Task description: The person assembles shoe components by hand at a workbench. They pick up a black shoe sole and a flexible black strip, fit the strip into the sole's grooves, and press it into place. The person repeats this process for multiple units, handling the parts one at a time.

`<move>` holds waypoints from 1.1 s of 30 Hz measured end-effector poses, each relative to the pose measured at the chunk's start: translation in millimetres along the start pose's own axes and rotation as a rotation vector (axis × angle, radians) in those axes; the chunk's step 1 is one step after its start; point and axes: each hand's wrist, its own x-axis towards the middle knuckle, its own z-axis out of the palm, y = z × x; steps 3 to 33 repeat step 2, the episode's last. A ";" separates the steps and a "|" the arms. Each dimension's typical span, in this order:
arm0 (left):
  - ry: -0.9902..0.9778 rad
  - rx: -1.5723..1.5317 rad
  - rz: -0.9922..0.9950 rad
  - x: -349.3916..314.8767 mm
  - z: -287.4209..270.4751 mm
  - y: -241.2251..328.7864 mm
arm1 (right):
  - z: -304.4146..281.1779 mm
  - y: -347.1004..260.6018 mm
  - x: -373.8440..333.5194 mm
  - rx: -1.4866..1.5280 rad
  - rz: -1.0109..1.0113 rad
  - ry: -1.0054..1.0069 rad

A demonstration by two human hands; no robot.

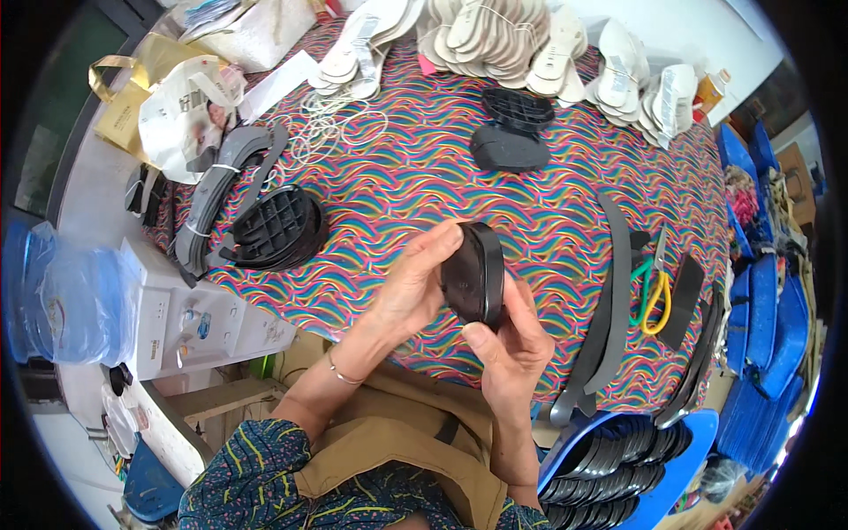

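Observation:
Both of my hands hold one black, glossy-edged shoe heel piece (474,276) upright above the patterned tablecloth (389,203). My left hand (415,276) grips its left side, thumb at the top edge. My right hand (515,349) closes on its lower right side, thumb at the bottom end. Beyond my hands lie a black heel piece with a gridded side (518,109) and a smooth dark one (508,148). To the left sits a stack of gridded black heel pieces (281,225).
Green-and-yellow handled scissors (655,296) lie on the right beside long dark strips (614,291). A blue crate (702,433) of black pieces stands near my right arm. Bundled pale insoles (486,40) line the far edge. A strip bundle (212,203) and white cords (327,128) lie left.

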 end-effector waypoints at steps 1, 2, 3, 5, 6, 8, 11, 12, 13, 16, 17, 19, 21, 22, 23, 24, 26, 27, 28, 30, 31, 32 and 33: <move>-0.005 -0.072 -0.001 1.7 -2.9 -2.5 | 4.3 0.0 -0.1 0.015 0.017 -0.007; 0.044 -0.113 -0.046 0.9 -2.1 -3.2 | 7.6 2.4 1.0 0.030 0.020 -0.017; 0.044 -0.113 -0.046 0.9 -2.1 -3.2 | 7.6 2.4 1.0 0.030 0.020 -0.017; 0.044 -0.113 -0.046 0.9 -2.1 -3.2 | 7.6 2.4 1.0 0.030 0.020 -0.017; 0.044 -0.113 -0.046 0.9 -2.1 -3.2 | 7.6 2.4 1.0 0.030 0.020 -0.017; 0.044 -0.113 -0.046 0.9 -2.1 -3.2 | 7.6 2.4 1.0 0.030 0.020 -0.017; 0.044 -0.113 -0.046 0.9 -2.1 -3.2 | 7.6 2.4 1.0 0.030 0.020 -0.017; 0.044 -0.113 -0.046 0.9 -2.1 -3.2 | 7.6 2.4 1.0 0.030 0.020 -0.017; 0.044 -0.113 -0.046 0.9 -2.1 -3.2 | 7.6 2.4 1.0 0.030 0.020 -0.017; 0.044 -0.113 -0.046 0.9 -2.1 -3.2 | 7.6 2.4 1.0 0.030 0.020 -0.017; 0.044 -0.113 -0.046 0.9 -2.1 -3.2 | 7.6 2.4 1.0 0.030 0.020 -0.017; 0.044 -0.113 -0.046 0.9 -2.1 -3.2 | 7.6 2.4 1.0 0.030 0.020 -0.017; 0.044 -0.113 -0.046 0.9 -2.1 -3.2 | 7.6 2.4 1.0 0.030 0.020 -0.017; 0.044 -0.113 -0.046 0.9 -2.1 -3.2 | 7.6 2.4 1.0 0.030 0.020 -0.017; 0.044 -0.113 -0.046 0.9 -2.1 -3.2 | 7.6 2.4 1.0 0.030 0.020 -0.017; 0.044 -0.113 -0.046 0.9 -2.1 -3.2 | 7.6 2.4 1.0 0.030 0.020 -0.017; 0.044 -0.113 -0.046 0.9 -2.1 -3.2 | 7.6 2.4 1.0 0.030 0.020 -0.017; 0.044 -0.113 -0.046 0.9 -2.1 -3.2 | 7.6 2.4 1.0 0.030 0.020 -0.017; 0.044 -0.113 -0.046 0.9 -2.1 -3.2 | 7.6 2.4 1.0 0.030 0.020 -0.017; 0.044 -0.113 -0.046 0.9 -2.1 -3.2 | 7.6 2.4 1.0 0.030 0.020 -0.017; 0.044 -0.113 -0.046 0.9 -2.1 -3.2 | 7.6 2.4 1.0 0.030 0.020 -0.017; 0.044 -0.113 -0.046 0.9 -2.1 -3.2 | 7.6 2.4 1.0 0.030 0.020 -0.017; 0.044 -0.113 -0.046 0.9 -2.1 -3.2 | 7.6 2.4 1.0 0.030 0.020 -0.017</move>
